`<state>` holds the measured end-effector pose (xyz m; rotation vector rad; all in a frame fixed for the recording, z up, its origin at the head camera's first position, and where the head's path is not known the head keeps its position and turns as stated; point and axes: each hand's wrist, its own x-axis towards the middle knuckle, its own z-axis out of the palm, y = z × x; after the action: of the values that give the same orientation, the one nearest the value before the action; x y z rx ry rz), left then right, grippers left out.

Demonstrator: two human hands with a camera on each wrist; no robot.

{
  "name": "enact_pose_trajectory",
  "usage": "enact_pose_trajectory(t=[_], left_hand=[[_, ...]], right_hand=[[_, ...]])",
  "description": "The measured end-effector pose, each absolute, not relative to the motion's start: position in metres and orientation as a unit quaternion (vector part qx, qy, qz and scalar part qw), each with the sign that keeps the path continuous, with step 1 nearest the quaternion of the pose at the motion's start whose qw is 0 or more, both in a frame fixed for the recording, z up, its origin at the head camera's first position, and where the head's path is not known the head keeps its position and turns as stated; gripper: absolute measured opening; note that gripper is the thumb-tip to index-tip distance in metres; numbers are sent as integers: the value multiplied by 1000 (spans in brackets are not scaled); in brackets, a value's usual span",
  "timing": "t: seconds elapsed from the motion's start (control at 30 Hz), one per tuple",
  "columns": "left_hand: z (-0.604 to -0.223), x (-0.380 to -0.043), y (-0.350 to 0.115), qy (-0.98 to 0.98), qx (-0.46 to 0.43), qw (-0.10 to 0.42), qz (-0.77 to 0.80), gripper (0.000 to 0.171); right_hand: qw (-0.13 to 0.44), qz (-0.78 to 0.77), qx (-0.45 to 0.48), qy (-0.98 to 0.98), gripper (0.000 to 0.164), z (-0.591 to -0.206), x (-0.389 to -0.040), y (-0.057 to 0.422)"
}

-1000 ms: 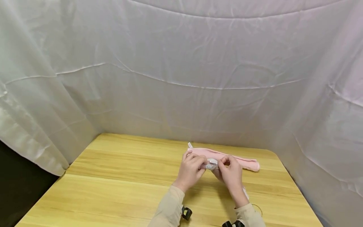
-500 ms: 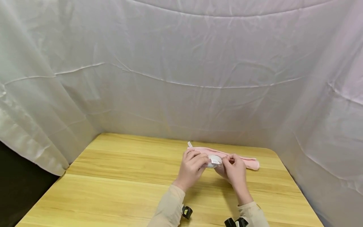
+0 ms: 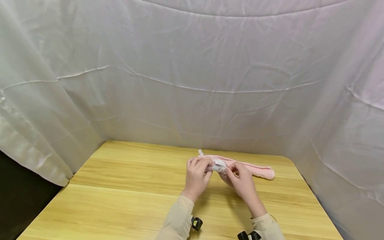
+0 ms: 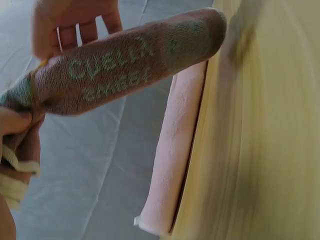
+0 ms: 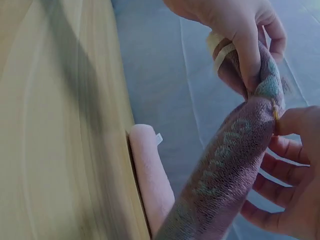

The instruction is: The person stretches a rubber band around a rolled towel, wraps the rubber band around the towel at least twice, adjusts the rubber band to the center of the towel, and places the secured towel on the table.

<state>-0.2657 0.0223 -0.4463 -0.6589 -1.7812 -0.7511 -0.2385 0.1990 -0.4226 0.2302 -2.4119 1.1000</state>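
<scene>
Between my hands is a rolled mauve towel [image 4: 115,65] with pale green lettering, raised above the table. A thin yellowish rubber band [image 4: 34,85] circles it near one end. My left hand [image 3: 196,176] grips the end beyond the band, where the cloth is bunched and pale strips show. My right hand [image 3: 241,181] pinches at the band with thumb and fingertip, its other fingers spread along the towel's side in the right wrist view. Behind both hands, a rolled pink towel [image 3: 262,171] lies on the table, its white tag [image 3: 200,152] sticking up at the left end.
The wooden table [image 3: 120,186] has a rounded far right corner. Pale curtains [image 3: 186,83] hang behind it and on both sides. Black wrist cameras [image 3: 197,223] sit by the sleeves, and a thin yellow loop [image 3: 273,218] shows at the right cuff.
Both hands have shifted slightly left with the mauve towel over the last half second. Before that, the right hand drew a little to the right. The pink towel has stayed in place.
</scene>
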Motion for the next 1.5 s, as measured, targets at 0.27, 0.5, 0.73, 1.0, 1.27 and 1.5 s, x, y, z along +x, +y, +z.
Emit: enact_pose_trajectory(t=[0.27,0.5,0.73,1.0,1.27,1.5], left_hand=[[-446,-270,15,-732,-298,521,-322,20],[-448,-272,10,-723,-304,529,-325,20],[-449,-274,7,-715,-319,524,-336,21],[-449,-276,7,-730,-330,502,-325,21],[-450,-274,11,-801,-316,439,-256,41],[-449,-273,13,-835,-330,386,-212,54]], right_hand=[[222,436,151,-859,16,-428,-242,204],[155,451,220,-851,37,-430,-244,212],[145,420,223,-868,50,-432,-246,217],[120,416,191,-881,33,-437,-247,221],[190,353,186,-897,36,-437,-248,223],[298,236,228,-897,38,-442,-252,225]])
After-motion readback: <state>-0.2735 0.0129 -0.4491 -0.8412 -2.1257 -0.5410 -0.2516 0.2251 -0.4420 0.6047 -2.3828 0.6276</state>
